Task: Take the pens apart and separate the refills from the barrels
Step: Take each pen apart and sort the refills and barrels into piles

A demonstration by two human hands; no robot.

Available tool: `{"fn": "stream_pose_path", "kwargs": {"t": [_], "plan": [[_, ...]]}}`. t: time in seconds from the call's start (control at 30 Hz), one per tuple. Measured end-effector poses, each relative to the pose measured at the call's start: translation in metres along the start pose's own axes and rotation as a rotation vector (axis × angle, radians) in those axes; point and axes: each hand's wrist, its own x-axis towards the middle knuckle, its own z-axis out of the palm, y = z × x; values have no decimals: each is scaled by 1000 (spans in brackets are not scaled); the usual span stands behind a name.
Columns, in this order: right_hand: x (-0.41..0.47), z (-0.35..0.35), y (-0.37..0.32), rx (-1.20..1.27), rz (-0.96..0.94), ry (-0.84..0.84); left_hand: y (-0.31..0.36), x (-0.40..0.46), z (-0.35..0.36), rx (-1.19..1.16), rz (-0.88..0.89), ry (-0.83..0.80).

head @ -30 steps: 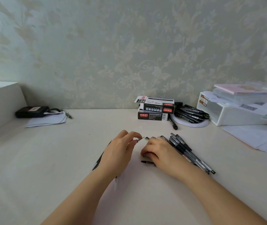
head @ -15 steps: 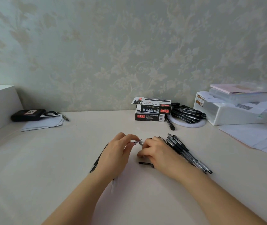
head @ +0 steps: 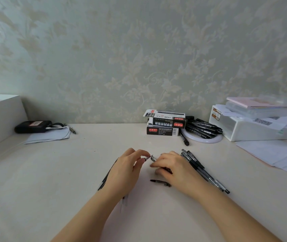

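A black pouch [head: 32, 126] lay on white papers [head: 49, 137] far left; a white storage box [head: 249, 128] stood far right.

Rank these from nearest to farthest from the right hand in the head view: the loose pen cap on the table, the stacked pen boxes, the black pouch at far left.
1. Loose pen cap: just below the right hand, toward the camera.
2. Stacked pen boxes: behind the hands, by the wall.
3. Black pouch: far left, by the wall.
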Motion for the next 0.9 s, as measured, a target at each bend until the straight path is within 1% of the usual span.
{"fn": "stream_pose_path", "kwargs": {"t": [0.07,0.13,0.17,0.23,0.3,0.4,0.53,0.63,0.7,0.77,0.8,0.83,0.87,0.9], "plan": [[1,-3,-3,141,132,138,1,1,2,-20,24,17],[3,-6,-8,484,347,276,4,2,5,-79,39,45],[4,-7,-11,680,457,297,6,2,6,-113,42,58],[4,-5,-15,1007,635,250,10,2,8,-161,61,75],[4,-3,-18,1248,727,215,13,1,11,-194,87,80],[5,-2,-19,1432,761,224,15,0,12,-218,99,86],[6,-5,-18,1408,689,255,15,1,13,-202,115,84],[6,-8,-16,1468,676,324,14,0,13,-160,124,80],[9,-16,-8,1485,712,446,12,1,12,-123,111,83],[8,-30,6,1453,744,662,10,1,11,-98,88,84],[7,-38,14,1371,737,774,9,1,10,-90,75,86],[4,-45,23,1220,716,854,9,2,9,-84,59,90],[1,-50,33,1030,684,895,9,2,8,-80,39,95],[-3,-54,42,839,647,900,8,3,7,-71,14,98]]}}
